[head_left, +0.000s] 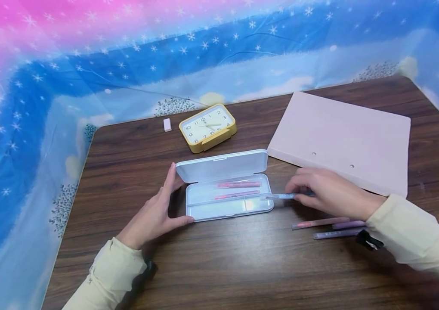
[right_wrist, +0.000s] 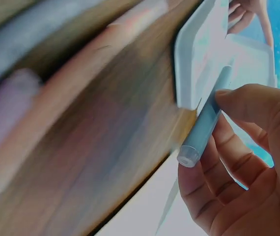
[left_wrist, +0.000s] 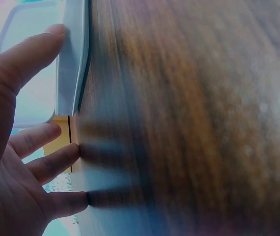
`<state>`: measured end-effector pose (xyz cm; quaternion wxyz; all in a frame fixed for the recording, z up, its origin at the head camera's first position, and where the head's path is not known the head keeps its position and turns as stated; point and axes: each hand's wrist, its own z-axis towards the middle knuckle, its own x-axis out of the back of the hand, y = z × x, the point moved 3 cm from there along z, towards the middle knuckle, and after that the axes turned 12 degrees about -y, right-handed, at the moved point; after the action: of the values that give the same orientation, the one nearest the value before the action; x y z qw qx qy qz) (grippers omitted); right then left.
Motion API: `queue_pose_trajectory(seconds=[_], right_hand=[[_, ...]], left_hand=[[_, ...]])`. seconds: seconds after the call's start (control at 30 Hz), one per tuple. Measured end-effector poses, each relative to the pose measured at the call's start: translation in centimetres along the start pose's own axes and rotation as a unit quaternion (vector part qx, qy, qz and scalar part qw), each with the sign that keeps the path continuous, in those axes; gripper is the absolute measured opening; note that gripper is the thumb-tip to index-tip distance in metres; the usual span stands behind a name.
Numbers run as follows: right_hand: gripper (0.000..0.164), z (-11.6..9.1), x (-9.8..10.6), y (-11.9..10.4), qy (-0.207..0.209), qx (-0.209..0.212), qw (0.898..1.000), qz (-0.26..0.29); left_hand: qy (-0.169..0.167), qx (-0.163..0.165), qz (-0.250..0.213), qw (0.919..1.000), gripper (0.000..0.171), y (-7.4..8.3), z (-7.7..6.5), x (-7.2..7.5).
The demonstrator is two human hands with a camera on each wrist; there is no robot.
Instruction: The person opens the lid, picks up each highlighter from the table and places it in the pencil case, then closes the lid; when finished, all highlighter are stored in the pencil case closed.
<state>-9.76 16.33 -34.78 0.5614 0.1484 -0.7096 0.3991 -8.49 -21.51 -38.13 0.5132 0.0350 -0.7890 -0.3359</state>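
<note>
A white pencil case (head_left: 215,213) lies with its lid raised on the wooden table. Inside its rear compartment are two pink pens (head_left: 239,185). My left hand (head_left: 155,209) touches the case's left end, thumb at the front corner and a finger by the lid; in the left wrist view the thumb (left_wrist: 37,51) rests against the case wall, the fingers spread. My right hand (head_left: 326,191) pinches a light blue pen (right_wrist: 206,123) between thumb and fingers, its far tip over the right end of the case. Below that hand lie a pink pen (head_left: 320,222) and two purple pens (head_left: 335,234).
Behind the case stands a yellow clock (head_left: 208,128), with a small white eraser (head_left: 167,125) to its left. A pale pink binder (head_left: 343,137) covers the table's back right. A snowflake-patterned cloth (head_left: 134,56) hangs along the table's far edge.
</note>
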Motion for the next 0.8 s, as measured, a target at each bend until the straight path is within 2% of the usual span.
queue_pose_trajectory(seconds=[0.33, 0.8], right_hand=[[0.017, 4.4, -1.3, -1.6, -0.028, -0.004, 1.0, 0.013], [0.016, 8.7, -2.3, -5.0, -0.051, 0.004, 0.999, 0.003]], left_hand=[[0.0, -0.003, -0.002, 1.0, 0.131, -0.2, 0.0, -0.1], [-0.002, 0.004, -0.001, 1.0, 0.13, -0.2, 0.0, -0.1]])
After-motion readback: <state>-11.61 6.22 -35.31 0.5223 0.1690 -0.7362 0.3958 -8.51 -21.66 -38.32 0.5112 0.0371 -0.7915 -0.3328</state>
